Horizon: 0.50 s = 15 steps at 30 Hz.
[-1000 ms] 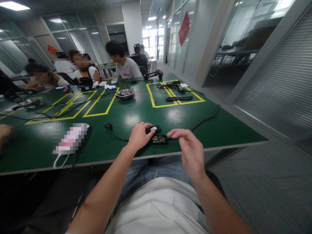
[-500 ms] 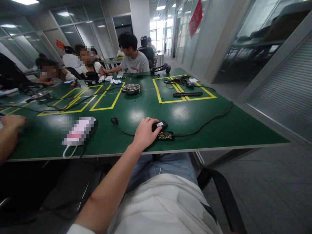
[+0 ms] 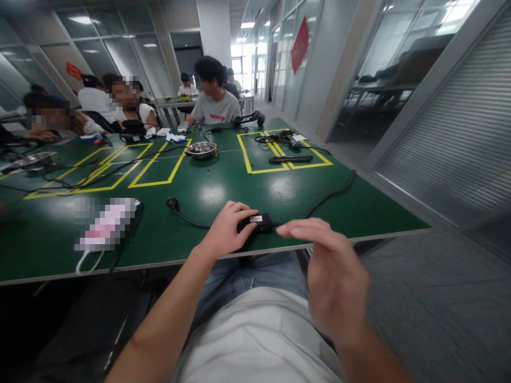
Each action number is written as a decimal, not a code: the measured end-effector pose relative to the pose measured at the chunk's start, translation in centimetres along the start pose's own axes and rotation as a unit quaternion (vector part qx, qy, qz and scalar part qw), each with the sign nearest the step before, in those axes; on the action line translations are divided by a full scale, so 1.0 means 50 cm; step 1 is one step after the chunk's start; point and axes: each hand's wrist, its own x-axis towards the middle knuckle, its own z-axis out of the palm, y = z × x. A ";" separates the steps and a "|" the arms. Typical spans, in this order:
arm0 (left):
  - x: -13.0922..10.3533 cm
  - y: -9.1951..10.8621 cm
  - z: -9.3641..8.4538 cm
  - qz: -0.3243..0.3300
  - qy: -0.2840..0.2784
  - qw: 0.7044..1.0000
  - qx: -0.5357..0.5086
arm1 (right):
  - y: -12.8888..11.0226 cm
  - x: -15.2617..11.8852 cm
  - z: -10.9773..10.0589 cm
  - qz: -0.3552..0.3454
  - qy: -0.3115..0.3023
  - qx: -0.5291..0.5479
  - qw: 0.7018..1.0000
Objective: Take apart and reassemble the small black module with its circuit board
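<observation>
My left hand [image 3: 227,230] grips a black plastic casing cover [image 3: 262,221] with a white label, thumb on the near side and fingers on the far side. The cover sits over its lower half, so the circuit board inside is hidden. A black cable [image 3: 333,196] leaves the casing to the right. Another stretch runs left to a black plug [image 3: 173,204] on the table. My right hand [image 3: 335,266], blurred at the wrist, hovers just right of the casing. Its fingers are stretched out and hold nothing.
The green table [image 3: 371,213] has yellow tape rectangles. A metal bowl [image 3: 202,150], a black bar [image 3: 290,159] and coiled cables [image 3: 275,139] lie farther back. At left is a pixelated pink-and-white object [image 3: 106,226] with a white loop. Several people sit beyond.
The cover has gone from above and behind the open lower half down onto it, hiding the circuit board. My right hand has come into view from the right. The view has shifted right.
</observation>
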 end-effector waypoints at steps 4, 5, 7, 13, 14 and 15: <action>0.002 0.012 -0.002 0.009 -0.038 0.999 0.017 | 0.131 0.105 0.011 0.016 -0.036 -0.142 0.989; 0.002 0.014 -0.003 0.008 -0.044 0.999 0.020 | 0.156 0.110 0.011 0.025 -0.059 -0.159 0.985; 0.001 0.017 -0.005 0.004 -0.053 0.998 0.025 | 0.189 0.106 0.010 0.033 -0.117 -0.151 0.981; -0.006 0.018 -0.006 -0.015 -0.040 0.999 0.025 | 0.206 0.104 0.019 0.098 -0.209 -0.129 0.965; -0.005 0.016 -0.005 -0.022 -0.022 0.999 0.025 | 0.204 0.108 0.022 0.109 -0.218 -0.129 0.961; -0.003 0.012 -0.003 -0.033 0.002 0.999 0.029 | 0.203 0.111 0.024 0.118 -0.227 -0.132 0.958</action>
